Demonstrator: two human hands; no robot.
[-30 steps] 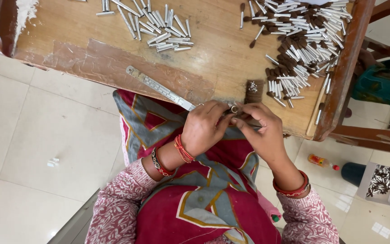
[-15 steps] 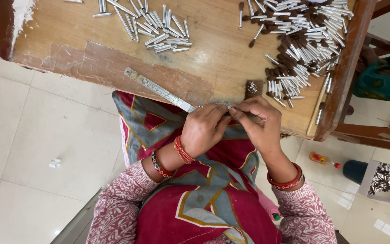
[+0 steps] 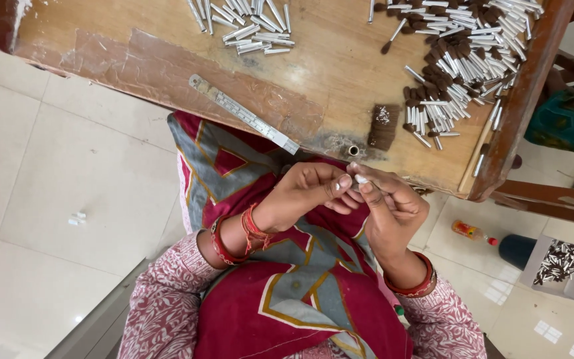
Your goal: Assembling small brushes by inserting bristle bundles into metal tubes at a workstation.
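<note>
My left hand (image 3: 307,193) and my right hand (image 3: 390,206) meet over my lap, just below the edge of a wooden table (image 3: 340,73). Together their fingertips pinch a small white tube (image 3: 361,179); most of it is hidden by the fingers. Both wrists wear red bangles. On the table's right part lies a big heap of white tubes with brown brush tips (image 3: 463,60). A smaller pile of plain silver tubes (image 3: 247,26) lies further left. A dark brown bristle bundle (image 3: 384,125) rests near the edge, just above my hands.
A metal ruler (image 3: 244,113) lies slanted near the table edge, and a small metal ring (image 3: 353,150) sits beside the bundle. On the tiled floor at right stand a small bottle (image 3: 471,231), a dark round container (image 3: 517,250) and a white box of brush pieces (image 3: 561,264).
My two hands have stayed together at the table edge, turning the small tube between the fingertips. The view has shifted slightly; nothing on the table moved.
</note>
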